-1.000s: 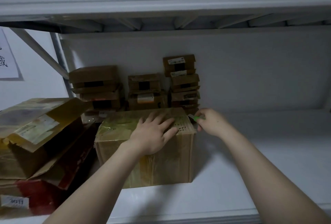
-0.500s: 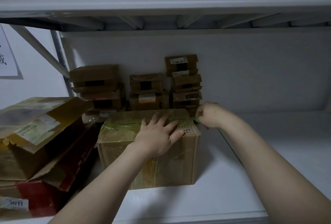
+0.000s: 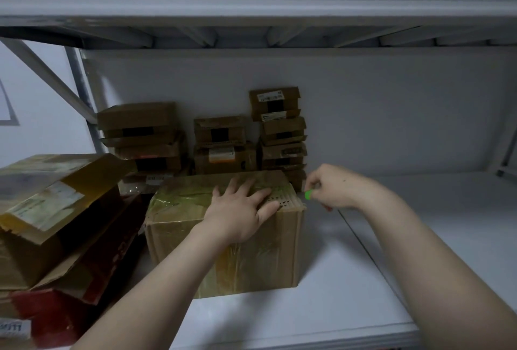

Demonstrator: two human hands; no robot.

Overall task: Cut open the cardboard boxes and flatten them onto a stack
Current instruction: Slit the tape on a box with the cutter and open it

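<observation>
Box (image 3: 223,237) under flat left hand (image 3: 240,214); right hand (image 3: 330,187) pinches green cutter (image 3: 308,195).

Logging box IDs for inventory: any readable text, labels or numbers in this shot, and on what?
None legible.
White sticker on the red box, bottom left: digits, too blurred to read.
Shipping label on the open box, left: blurred.
White and orange labels on the small stacked boxes at the back: too small.
Wall paper, left edge: cut off, unreadable.

I see the taped box (image 3: 223,237) on the shelf (image 3: 363,279), my left hand (image 3: 237,215) flat on its top. Small box stacks (image 3: 223,142) stand behind it; opened boxes (image 3: 56,209) lie to its left, my right hand (image 3: 333,187) just right.
</observation>
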